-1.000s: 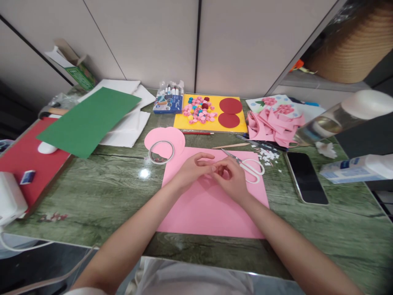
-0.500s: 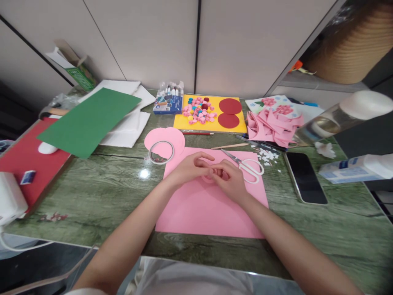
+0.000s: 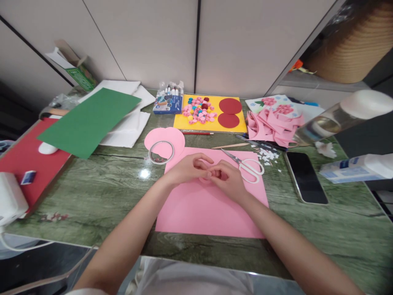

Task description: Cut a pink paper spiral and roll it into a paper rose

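Note:
Over a pink paper sheet (image 3: 208, 213), my left hand (image 3: 193, 168) and my right hand (image 3: 227, 178) meet with fingertips together. Between them is a small pink paper piece (image 3: 203, 180), mostly hidden by the fingers; both hands are closed on it. White-handled scissors (image 3: 249, 169) lie on the sheet just right of my right hand, blades pointing up and left. Beyond my left hand, pink paper circles (image 3: 175, 137) lie partly under a roll of tape (image 3: 150, 155).
At the back are a yellow sheet (image 3: 211, 128) with pom-poms (image 3: 199, 111) and red circles (image 3: 229, 106), a marker box (image 3: 168, 104) and pink scraps (image 3: 273, 127). A phone (image 3: 307, 178) and bottles (image 3: 356, 168) stand right; green paper (image 3: 92, 119) lies left.
My fingertips have shifted slightly around the small pink paper piece, with the right fingers a little more closed together. Everything else is where it was.

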`<state>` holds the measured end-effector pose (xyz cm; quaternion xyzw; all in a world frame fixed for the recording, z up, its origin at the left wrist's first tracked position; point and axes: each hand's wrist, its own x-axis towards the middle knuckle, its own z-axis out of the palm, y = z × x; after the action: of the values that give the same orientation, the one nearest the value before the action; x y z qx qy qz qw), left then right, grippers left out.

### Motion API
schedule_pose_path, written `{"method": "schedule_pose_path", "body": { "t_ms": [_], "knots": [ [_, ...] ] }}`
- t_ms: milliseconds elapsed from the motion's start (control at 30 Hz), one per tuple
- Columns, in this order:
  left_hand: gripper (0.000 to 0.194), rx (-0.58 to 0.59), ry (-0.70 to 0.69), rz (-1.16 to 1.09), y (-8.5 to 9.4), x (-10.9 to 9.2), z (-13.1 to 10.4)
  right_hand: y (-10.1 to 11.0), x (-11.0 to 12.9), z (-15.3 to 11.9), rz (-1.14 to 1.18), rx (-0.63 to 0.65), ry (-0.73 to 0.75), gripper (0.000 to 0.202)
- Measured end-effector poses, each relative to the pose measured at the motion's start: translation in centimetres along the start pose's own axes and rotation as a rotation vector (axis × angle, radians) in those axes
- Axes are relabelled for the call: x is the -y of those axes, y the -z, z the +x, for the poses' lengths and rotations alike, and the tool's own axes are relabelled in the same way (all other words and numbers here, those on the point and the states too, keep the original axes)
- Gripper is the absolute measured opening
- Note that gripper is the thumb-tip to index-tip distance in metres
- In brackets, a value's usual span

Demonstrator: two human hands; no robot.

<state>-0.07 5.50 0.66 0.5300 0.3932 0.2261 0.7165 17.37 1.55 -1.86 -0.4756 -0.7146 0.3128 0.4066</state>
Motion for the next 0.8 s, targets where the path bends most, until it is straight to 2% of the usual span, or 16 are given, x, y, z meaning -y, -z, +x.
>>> {"method": "schedule_pose_path", "body": {
  "t_ms": [233,533,667,800],
  "knots": [
    [0.033,0.02,0.013,-0.037,-0.2,-0.2,0.1,0.1,0.1,-0.1,0.024,0.031,0.102,0.01],
    [0.035,-0.137,-0.035,-0.261,-2.1,0.7,0.5,0.2,0.2,0.1,-0.073,-0.179,0.02,0.003],
    [0.037,-0.139,-0.027,-0.366,-2.8,1.0,0.7,0.1,0.0,0.2,-0.048,-0.186,-0.009,0.008],
    [0.037,-0.128,-0.018,-0.376,-2.7,1.2,0.8,0.2,0.1,0.2,-0.029,-0.154,-0.021,0.012]
  ]
}}
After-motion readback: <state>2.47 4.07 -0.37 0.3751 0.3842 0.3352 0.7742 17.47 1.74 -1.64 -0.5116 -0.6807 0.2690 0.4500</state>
